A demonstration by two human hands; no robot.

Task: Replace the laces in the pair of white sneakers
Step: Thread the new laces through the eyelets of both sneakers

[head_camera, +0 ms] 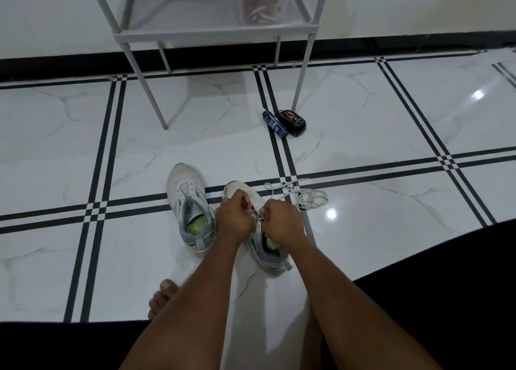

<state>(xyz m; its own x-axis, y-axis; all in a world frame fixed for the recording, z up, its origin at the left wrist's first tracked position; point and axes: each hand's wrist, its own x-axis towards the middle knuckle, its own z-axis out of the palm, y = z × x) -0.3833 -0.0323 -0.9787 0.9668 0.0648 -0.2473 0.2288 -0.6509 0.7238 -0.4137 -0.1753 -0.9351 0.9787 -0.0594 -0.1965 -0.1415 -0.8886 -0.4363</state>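
Two white sneakers with grey heels and green insoles stand on the tiled floor. The left sneaker (187,202) has no lace in its eyelets. Over the right sneaker (268,251) both my hands work close together. My left hand (234,216) and my right hand (282,221) each pinch a strand of the white lace (258,216) at the shoe's eyelets. A loose white lace (301,195) lies coiled on the floor just right of that shoe's toe.
A grey metal rack (215,31) stands ahead against the wall, holding a clear jar with an orange lid (264,2). A dark blue tube (275,124) and a black shoe-polish applicator (293,121) lie by its right leg. My bare foot (162,297) rests lower left.
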